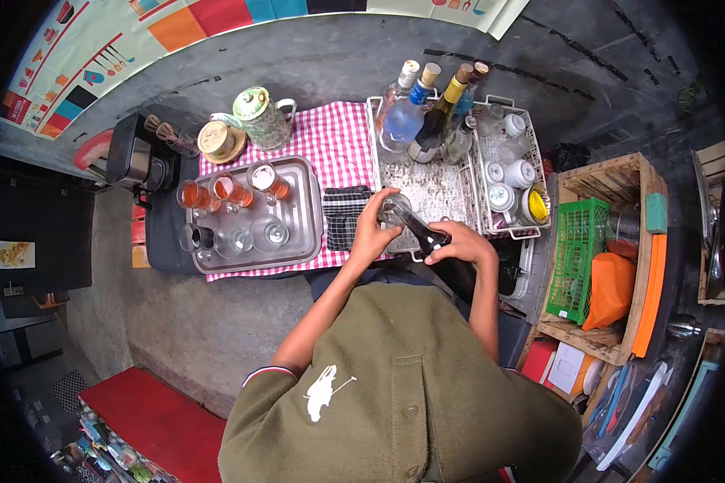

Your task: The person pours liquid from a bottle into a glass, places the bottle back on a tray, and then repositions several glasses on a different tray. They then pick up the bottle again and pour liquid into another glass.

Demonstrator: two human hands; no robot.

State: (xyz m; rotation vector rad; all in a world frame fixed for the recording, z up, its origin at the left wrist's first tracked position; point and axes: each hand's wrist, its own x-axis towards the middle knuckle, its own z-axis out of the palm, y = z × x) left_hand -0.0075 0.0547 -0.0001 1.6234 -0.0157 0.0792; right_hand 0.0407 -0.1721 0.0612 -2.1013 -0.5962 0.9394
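Near the frame's centre, the left hand curls around clear glass and the right hand closes on a dark bottle slanting against it, whether one piece I cannot tell.

Kitchen-like drinks corner: serving tray with glasses, bottles in white rack, lidded jug, utensil-printed banner on wall.

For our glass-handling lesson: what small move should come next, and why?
Probably steady the dark bottle before tilting further: it appears slanted, right hand at the dark end, left hand around clear glass opposite, and more bottles stand nearby.
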